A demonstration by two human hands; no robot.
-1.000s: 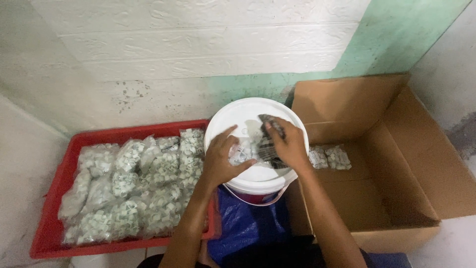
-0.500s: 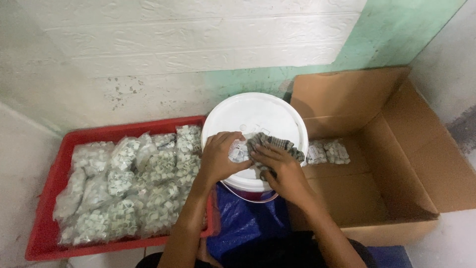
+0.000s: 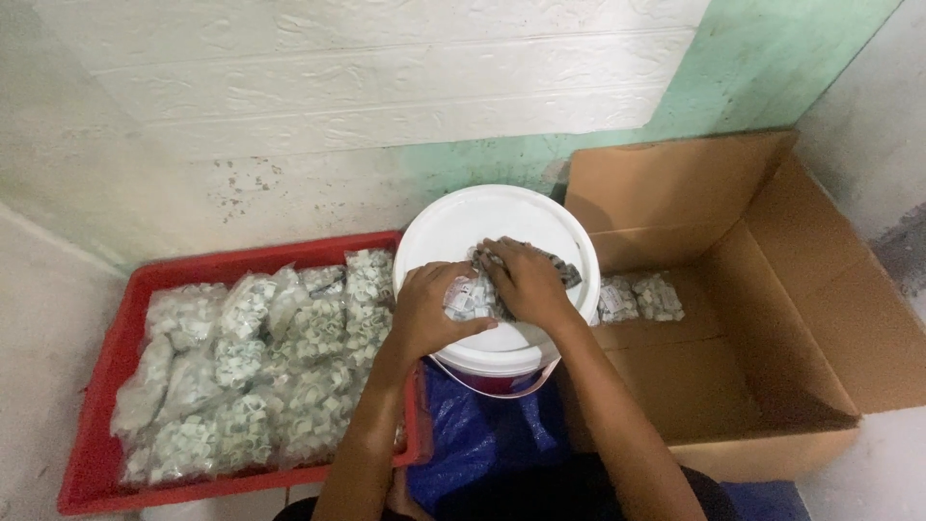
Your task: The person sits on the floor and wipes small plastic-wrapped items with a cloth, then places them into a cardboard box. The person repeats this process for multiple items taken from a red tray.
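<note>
At the left edge of the floor stood our red tray [image 3: 92, 405], packed nearly full with clear bags of small pale rings [image 3: 260, 367], heaped corner to corner. That pile seemed to us the larger share of the work, not yet handled. Beside the tray's right rim sat the white bucket [image 3: 453, 222], its lid serving as our work surface. On that lid our left hand [image 3: 429, 309] pressed down on the near-left part of a small packet [image 3: 473, 294], its fingers curled over the packet in a narrow grip. Our right hand [image 3: 526, 280] lay flat over the same packet, clamping it from above, with a dark strip of it showing past the knuckles. Small white labels showed between our hands; what they said was too small to tell. Under the bucket lay a blue plastic sheet [image 3: 482, 434]. Further right stood the open brown cardboard box [image 3: 772, 318], and only two finished bags [image 3: 641, 299] rested at its far-left corner, so we judged the packing barely begun.
</note>
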